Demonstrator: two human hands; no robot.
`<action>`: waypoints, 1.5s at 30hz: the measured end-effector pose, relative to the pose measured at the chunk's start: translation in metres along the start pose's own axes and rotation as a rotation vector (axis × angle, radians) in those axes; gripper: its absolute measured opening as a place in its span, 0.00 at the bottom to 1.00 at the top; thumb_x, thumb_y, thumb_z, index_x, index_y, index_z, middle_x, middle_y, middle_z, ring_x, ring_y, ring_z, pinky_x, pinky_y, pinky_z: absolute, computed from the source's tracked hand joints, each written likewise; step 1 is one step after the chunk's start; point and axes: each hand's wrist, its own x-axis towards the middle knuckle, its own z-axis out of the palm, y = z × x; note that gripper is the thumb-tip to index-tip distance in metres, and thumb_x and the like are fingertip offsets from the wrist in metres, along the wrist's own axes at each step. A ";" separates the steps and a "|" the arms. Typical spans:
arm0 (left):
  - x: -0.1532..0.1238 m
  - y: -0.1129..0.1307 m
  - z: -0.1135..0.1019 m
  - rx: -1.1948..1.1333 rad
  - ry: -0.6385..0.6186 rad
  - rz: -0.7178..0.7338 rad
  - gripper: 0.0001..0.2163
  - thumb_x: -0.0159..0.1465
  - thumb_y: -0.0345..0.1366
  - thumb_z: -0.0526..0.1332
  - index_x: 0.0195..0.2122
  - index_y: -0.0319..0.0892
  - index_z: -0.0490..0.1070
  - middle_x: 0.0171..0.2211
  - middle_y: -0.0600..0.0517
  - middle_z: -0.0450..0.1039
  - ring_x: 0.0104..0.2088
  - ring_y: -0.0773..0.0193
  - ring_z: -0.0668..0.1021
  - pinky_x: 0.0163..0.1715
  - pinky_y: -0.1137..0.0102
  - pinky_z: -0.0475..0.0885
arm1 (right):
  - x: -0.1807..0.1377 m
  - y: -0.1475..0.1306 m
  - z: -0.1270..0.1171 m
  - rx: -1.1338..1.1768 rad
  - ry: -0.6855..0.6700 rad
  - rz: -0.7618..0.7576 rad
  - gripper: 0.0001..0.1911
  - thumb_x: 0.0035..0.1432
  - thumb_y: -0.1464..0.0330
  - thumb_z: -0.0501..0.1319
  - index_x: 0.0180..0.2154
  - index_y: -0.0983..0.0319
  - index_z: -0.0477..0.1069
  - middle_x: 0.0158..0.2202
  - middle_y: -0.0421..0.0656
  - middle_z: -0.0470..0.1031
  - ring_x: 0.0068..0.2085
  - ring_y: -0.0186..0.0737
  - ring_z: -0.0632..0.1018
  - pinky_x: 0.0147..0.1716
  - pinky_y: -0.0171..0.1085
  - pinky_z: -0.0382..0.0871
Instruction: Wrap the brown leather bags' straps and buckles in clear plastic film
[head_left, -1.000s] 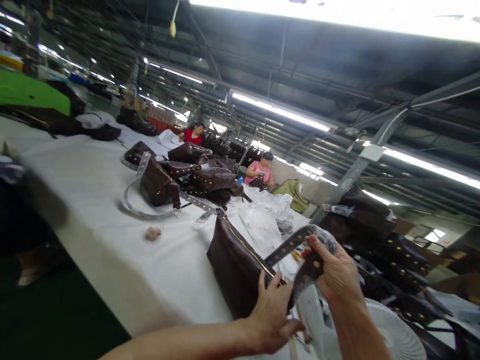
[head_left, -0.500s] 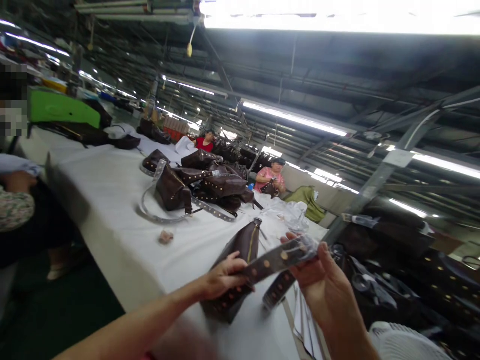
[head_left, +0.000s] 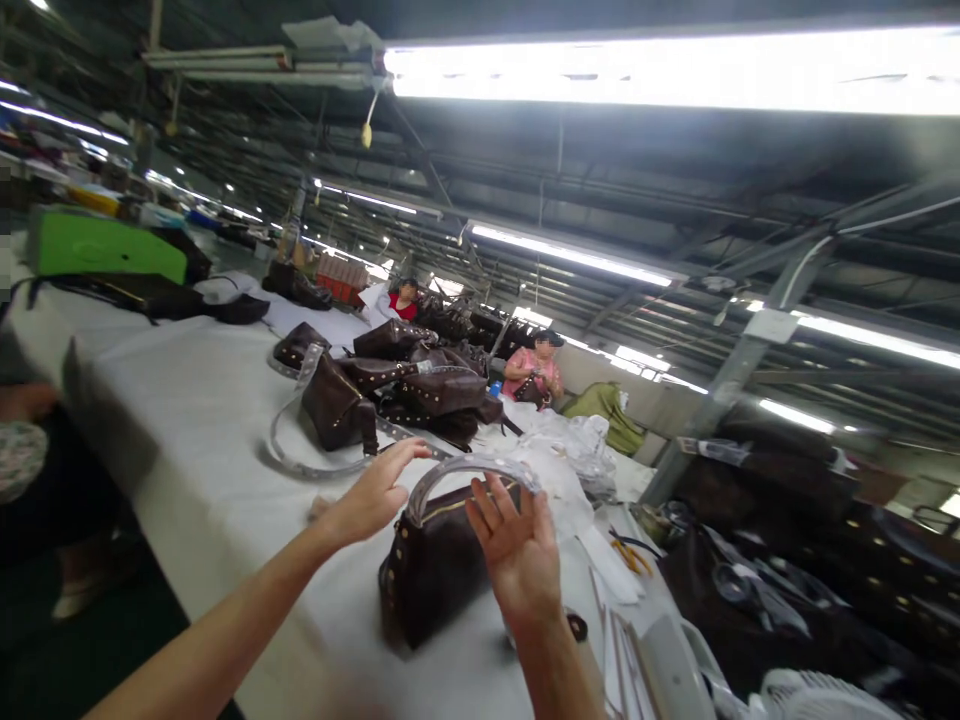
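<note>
A dark brown studded handbag stands on the white-covered table right in front of me, its gold zipper along the top. Its strap, wrapped in clear plastic, arches over the bag. My left hand is beside the strap's left end, fingers stretched out and holding nothing. My right hand is open, palm toward me, in front of the bag's right side. Its fingertips overlap the strap's right end; I cannot tell whether they touch it. That hand hides part of the bag.
Several similar brown bags lie piled farther along the table. Clear plastic wrapping and orange-handled scissors are on the right. A person in pink works at the far side. Dark material is heaped at right.
Both hands have let go of the studded strap, which now arches over the bag. The bag has turned to show its broad side. The view has shifted slightly.
</note>
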 end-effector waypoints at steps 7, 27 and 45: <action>0.018 0.073 0.050 0.558 0.092 0.181 0.19 0.63 0.29 0.53 0.56 0.42 0.65 0.51 0.44 0.72 0.50 0.54 0.72 0.51 0.57 0.66 | -0.020 0.010 0.003 -0.162 -0.047 -0.041 0.27 0.53 0.47 0.60 0.46 0.60 0.72 0.50 0.48 0.76 0.51 0.47 0.76 0.48 0.45 0.70; 0.053 0.034 0.044 0.368 0.306 0.251 0.13 0.67 0.30 0.51 0.47 0.42 0.73 0.44 0.48 0.77 0.44 0.60 0.77 0.47 0.67 0.70 | 0.003 -0.093 -0.030 -0.924 -0.563 0.178 0.17 0.54 0.56 0.64 0.29 0.64 0.71 0.22 0.38 0.74 0.24 0.32 0.73 0.28 0.32 0.67; 0.086 -0.009 0.022 0.457 0.237 0.090 0.15 0.64 0.34 0.51 0.45 0.42 0.75 0.44 0.50 0.78 0.44 0.60 0.78 0.45 0.71 0.68 | -0.089 -0.115 -0.153 -0.871 -0.284 0.613 0.17 0.53 0.57 0.66 0.33 0.65 0.70 0.27 0.41 0.78 0.28 0.34 0.78 0.33 0.35 0.72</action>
